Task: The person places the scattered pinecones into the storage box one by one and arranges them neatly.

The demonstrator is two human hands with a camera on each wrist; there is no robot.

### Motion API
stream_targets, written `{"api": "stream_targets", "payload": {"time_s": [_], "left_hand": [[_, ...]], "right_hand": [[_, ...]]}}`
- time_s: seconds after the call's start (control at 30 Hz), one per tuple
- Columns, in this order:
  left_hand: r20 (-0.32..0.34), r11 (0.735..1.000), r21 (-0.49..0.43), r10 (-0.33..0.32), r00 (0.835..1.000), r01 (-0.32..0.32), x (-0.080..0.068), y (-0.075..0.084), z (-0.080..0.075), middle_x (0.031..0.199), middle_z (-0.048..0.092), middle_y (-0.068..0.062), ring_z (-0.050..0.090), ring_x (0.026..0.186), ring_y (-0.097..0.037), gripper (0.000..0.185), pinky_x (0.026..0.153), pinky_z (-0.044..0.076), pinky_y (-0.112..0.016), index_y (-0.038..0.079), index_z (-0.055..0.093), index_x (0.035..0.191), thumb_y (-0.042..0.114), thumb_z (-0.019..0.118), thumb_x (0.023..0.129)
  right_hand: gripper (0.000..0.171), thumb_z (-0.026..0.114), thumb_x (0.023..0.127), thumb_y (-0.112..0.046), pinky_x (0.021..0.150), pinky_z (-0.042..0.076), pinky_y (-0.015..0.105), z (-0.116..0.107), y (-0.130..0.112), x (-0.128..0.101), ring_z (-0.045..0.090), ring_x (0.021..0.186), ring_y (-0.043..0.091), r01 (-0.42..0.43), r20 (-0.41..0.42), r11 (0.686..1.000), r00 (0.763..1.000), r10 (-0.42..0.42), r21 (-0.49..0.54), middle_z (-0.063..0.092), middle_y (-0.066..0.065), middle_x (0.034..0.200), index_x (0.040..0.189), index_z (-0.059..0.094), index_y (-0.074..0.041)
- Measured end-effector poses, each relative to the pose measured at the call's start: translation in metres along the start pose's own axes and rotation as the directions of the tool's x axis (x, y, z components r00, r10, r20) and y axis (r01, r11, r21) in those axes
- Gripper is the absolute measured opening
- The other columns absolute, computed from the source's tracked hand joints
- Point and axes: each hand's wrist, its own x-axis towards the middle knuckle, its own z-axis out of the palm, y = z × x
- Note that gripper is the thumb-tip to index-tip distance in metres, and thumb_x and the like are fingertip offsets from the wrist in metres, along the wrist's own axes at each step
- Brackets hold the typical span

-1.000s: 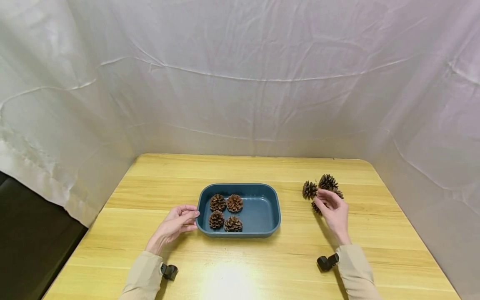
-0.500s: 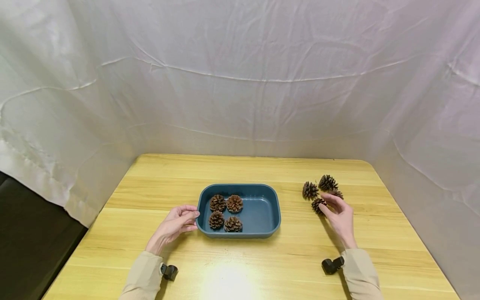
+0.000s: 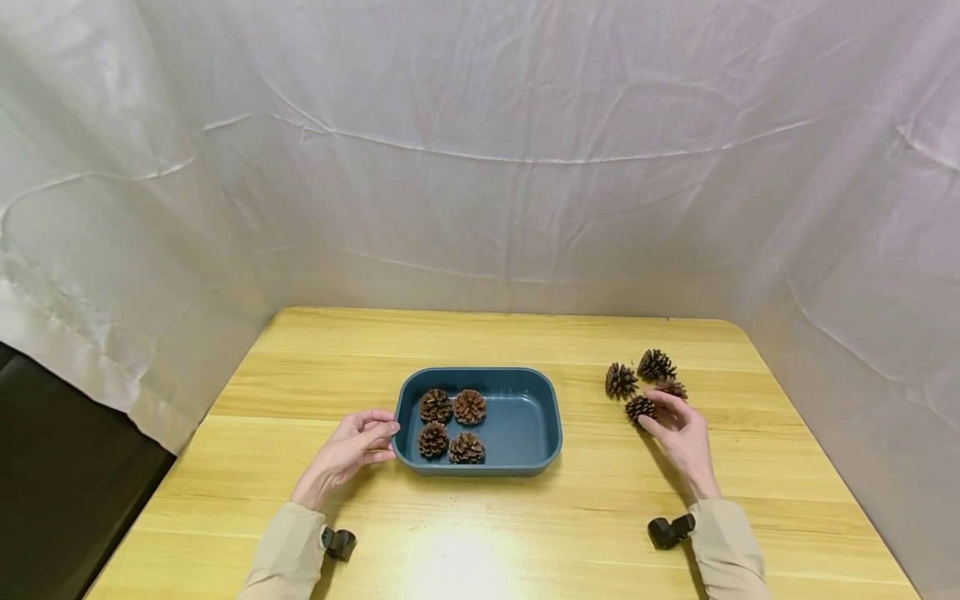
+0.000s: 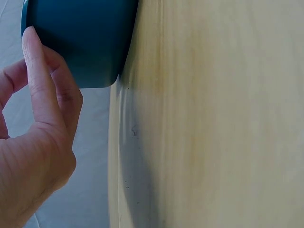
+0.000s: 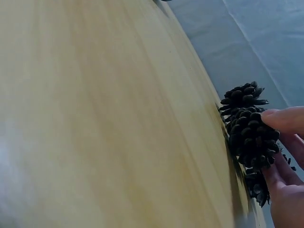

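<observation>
Right hand (image 3: 678, 437): fingers (image 5: 284, 119) pinch one cone (image 3: 640, 408) on the table (image 3: 480, 533), right of the tray (image 3: 525, 462). Lift it straight up, clear of the three cones (image 3: 655, 365) beside it; scales snag. Left hand (image 3: 347, 454): fingers lightly curled against the tray's left wall, bracing it. Four cones (image 3: 450, 425) inside. Table is pale wood; wrinkled white cloth (image 3: 480, 167) behind.

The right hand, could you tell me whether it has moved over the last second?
Yes. The right hand has drawn back toward the person and slightly right, away from the blue tray, now pinching the nearest pine cone.
</observation>
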Motion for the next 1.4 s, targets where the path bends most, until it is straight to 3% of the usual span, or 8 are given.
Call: {"api": "stream_targets", "payload": {"time_s": [0.2, 0.4, 0.6, 0.77, 1.07, 1.4], "left_hand": [[0.005, 1.000, 0.002, 0.003, 1.000, -0.003, -0.0012, 0.0016, 0.0007, 0.094, 0.065, 0.003, 0.066, 0.073, -0.007, 0.025, 0.071, 0.063, -0.020, -0.007, 0.048, 0.121, 0.005, 0.056, 0.101], [-0.006, 1.000, 0.003, -0.003, 1.000, 0.003, -0.0011, 0.0018, 0.0016, 0.094, 0.065, 0.003, 0.066, 0.072, -0.008, 0.025, 0.071, 0.063, -0.021, -0.007, 0.047, 0.121, 0.004, 0.056, 0.101], [-0.002, 1.000, 0.002, -0.007, 1.000, 0.007, -0.0002, 0.0007, 0.0002, 0.094, 0.065, 0.003, 0.066, 0.073, -0.007, 0.023, 0.071, 0.063, -0.020, -0.005, 0.049, 0.120, 0.005, 0.056, 0.101], [-0.011, 1.000, 0.005, -0.013, 1.000, 0.013, 0.0003, 0.0007, 0.0001, 0.093, 0.064, 0.003, 0.066, 0.072, -0.007, 0.026, 0.071, 0.063, -0.020, -0.007, 0.048, 0.121, 0.005, 0.057, 0.100], [-0.001, 1.000, 0.008, -0.011, 1.000, 0.011, 0.0002, 0.0013, 0.0003, 0.094, 0.066, 0.003, 0.067, 0.074, -0.007, 0.031, 0.072, 0.063, -0.020, -0.011, 0.046, 0.124, 0.005, 0.057, 0.100], [0.001, 1.000, 0.002, -0.013, 1.000, 0.013, -0.0002, 0.0018, 0.0005, 0.093, 0.065, 0.004, 0.066, 0.073, -0.007, 0.026, 0.071, 0.063, -0.020, -0.008, 0.048, 0.122, 0.005, 0.057, 0.101]], "right_hand": [[0.050, 0.074, 0.088, -0.001, 0.106, 0.040, 0.003, -0.0028, -0.0008, -0.0013, 0.052, 0.117, -0.014, -0.029, 0.052, 0.998, 0.998, 0.031, -0.047, 0.061, -0.018, 0.124, 0.134, 0.055, 0.008], [0.054, 0.074, 0.088, -0.004, 0.112, 0.035, 0.005, -0.0046, -0.0024, -0.0010, 0.046, 0.134, -0.001, -0.061, 0.106, 0.991, 0.992, 0.074, -0.121, 0.051, 0.016, 0.148, 0.138, 0.054, 0.002], [0.054, 0.073, 0.086, 0.002, 0.105, 0.036, 0.000, -0.0046, 0.0022, 0.0000, 0.047, 0.118, -0.020, -0.025, 0.119, 0.994, 0.992, 0.037, -0.105, 0.051, 0.021, 0.148, 0.137, 0.055, 0.004], [0.055, 0.072, 0.085, 0.005, 0.101, 0.036, -0.003, -0.0050, 0.0048, 0.0010, 0.046, 0.115, -0.023, -0.007, 0.124, 0.994, 0.992, 0.020, -0.106, 0.049, 0.027, 0.148, 0.137, 0.055, 0.005], [0.059, 0.069, 0.086, 0.007, 0.103, 0.035, -0.002, -0.0069, 0.0021, 0.0017, 0.041, 0.122, -0.021, -0.034, 0.161, 0.989, 0.985, 0.057, -0.144, 0.044, 0.025, 0.153, 0.142, 0.051, 0.002], [0.056, 0.068, 0.089, 0.005, 0.112, 0.035, 0.007, -0.0075, -0.0009, 0.0013, 0.042, 0.132, -0.012, -0.044, 0.140, 0.988, 0.988, 0.065, -0.150, 0.053, 0.004, 0.149, 0.142, 0.052, 0.001]]}}
